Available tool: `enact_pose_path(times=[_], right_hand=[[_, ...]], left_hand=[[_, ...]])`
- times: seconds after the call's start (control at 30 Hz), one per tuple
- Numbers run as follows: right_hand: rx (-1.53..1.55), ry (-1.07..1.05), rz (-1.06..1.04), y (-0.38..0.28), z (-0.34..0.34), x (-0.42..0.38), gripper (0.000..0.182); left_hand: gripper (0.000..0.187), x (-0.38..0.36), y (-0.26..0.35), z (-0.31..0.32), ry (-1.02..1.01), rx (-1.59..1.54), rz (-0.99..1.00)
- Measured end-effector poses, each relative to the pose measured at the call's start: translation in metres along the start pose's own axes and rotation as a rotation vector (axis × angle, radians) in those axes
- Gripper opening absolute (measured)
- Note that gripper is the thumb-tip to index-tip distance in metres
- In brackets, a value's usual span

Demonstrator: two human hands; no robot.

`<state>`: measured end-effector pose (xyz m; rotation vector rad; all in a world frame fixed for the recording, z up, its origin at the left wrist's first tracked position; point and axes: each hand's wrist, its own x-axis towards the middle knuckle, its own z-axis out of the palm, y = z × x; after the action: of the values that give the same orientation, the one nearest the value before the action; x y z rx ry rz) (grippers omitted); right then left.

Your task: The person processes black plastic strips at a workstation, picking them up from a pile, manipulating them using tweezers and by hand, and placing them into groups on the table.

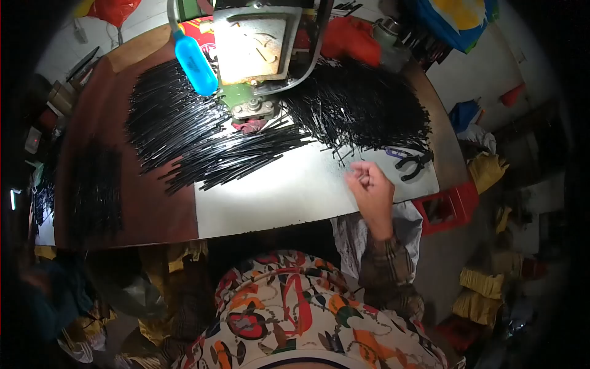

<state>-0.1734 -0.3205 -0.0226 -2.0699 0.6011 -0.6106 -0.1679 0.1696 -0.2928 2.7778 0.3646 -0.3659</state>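
Note:
My right hand (372,189) is over the white sheet (270,200) on the table, near the front of the right-hand pile. Its fingers are curled in and pressed together; whatever they hold, if anything, is too small to make out. Just beyond the fingertips lie a few loose ends of thin black rods (369,111). A hand tool with black handles (415,165), perhaps pliers or cutters, rests to the right of the hand. My left hand is out of view. More thin black rods (178,117) spread in a wide pile on the left, and several lie across the sheet's back edge.
A green machine (236,95) with a bright lit panel (249,49) stands at the table's back middle. A blue bottle-shaped piece (196,64) hangs beside it. A red plastic crate (452,209) sits at the right edge, and yellow sacks (482,289) lie on the floor.

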Motion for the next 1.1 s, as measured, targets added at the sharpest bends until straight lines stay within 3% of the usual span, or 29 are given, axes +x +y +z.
enact_pose_path(times=[0.07, 0.17, 0.2, 0.4, 0.5, 0.63, 0.7, 0.77, 0.83, 0.87, 0.9, 0.97, 1.1], right_hand=[[-0.106, 0.074, -0.056, -0.003, 0.008, 0.025, 0.017], [-0.382, 0.119, -0.318, 0.019, 0.020, 0.047, 0.014], [-0.391, 0.101, -0.207, 0.010, 0.021, 0.048, 0.015], [-0.294, 0.093, -0.178, 0.024, 0.021, 0.052, 0.012], [-0.265, 0.109, -0.233, 0.027, 0.019, 0.052, 0.012], [-0.093, 0.029, -0.136, 0.027, 0.018, 0.052, 0.008], [-0.079, 0.036, -0.192, 0.023, 0.017, 0.052, 0.010], [-0.089, 0.054, -0.276, 0.014, 0.018, 0.052, 0.017], [-0.331, -0.003, -0.274, 0.011, 0.011, 0.048, 0.020], [-0.371, 0.026, -0.299, 0.035, 0.015, 0.049, 0.021], [-0.335, 0.040, -0.154, 0.028, 0.017, 0.047, 0.021], [-0.467, 0.057, -0.230, 0.031, 0.015, 0.051, 0.023], [-0.531, 0.088, -0.400, -0.005, 0.040, 0.050, 0.021]], left_hand=[[0.041, 0.000, -0.003, -0.002, 0.007, 0.021, -0.003], [0.042, -0.001, -0.006, -0.002, 0.027, 0.057, 0.009], [0.042, -0.002, -0.008, -0.002, 0.035, 0.071, 0.016], [0.044, -0.014, -0.015, -0.001, 0.232, 0.143, 0.158], [0.030, -0.048, 0.056, -0.078, 0.249, -0.216, 0.047], [0.014, -0.054, 0.127, -0.137, 0.463, -0.357, 0.430], [0.007, -0.059, 0.185, -0.173, 0.491, -0.378, 0.554], [0.012, -0.054, 0.220, -0.184, 0.668, -0.272, 0.695], [0.017, -0.026, 0.236, -0.191, 0.579, -0.492, 1.080], [0.024, -0.012, 0.263, -0.220, 0.501, -0.426, 1.138], [0.026, -0.008, 0.269, -0.212, 0.424, -0.432, 1.069], [0.028, 0.001, 0.279, -0.204, 0.398, -0.417, 1.006], [0.021, 0.012, 0.276, -0.198, 0.143, -0.427, 0.904]])
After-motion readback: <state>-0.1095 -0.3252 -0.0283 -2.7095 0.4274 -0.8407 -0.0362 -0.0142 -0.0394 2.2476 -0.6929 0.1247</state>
